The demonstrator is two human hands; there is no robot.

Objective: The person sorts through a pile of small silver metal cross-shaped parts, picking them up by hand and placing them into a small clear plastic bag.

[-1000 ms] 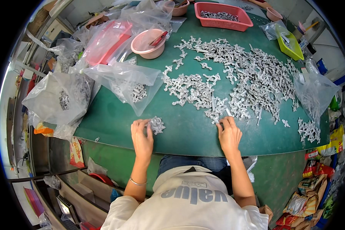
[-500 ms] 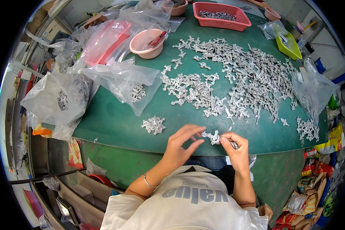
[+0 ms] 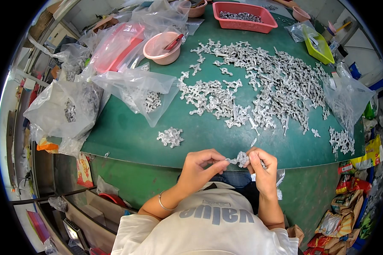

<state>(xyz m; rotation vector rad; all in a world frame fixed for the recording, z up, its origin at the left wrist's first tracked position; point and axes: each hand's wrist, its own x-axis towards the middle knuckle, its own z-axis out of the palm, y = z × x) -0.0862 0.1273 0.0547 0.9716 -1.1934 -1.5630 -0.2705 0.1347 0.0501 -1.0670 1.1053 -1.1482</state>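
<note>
Close to the table's near edge, my left hand (image 3: 200,168) pinches one end of a small grey metal casting (image 3: 242,159) with curved, lobed arms. My right hand (image 3: 263,170) is closed at the other end of the casting, thumb and fingertips against it. A bit of shiny metal (image 3: 264,165) shows between the right fingers; its kind is hidden. To the left of my hands lies a small pile of similar castings (image 3: 170,137). A large heap of castings (image 3: 281,91) spreads over the middle and right of the green table (image 3: 127,142).
Clear plastic bags (image 3: 68,112) with castings crowd the left side. A pink basket (image 3: 162,49) holds a red-handled tool. At the back is a red tray (image 3: 245,18) of parts. A yellow-green basket (image 3: 319,46) and another bag (image 3: 347,97) stand at the right.
My left hand has moved down and slightly right, its thumb and fingers now closed on the casting's end. The casting has turned and sits slightly lower between my hands.
</note>
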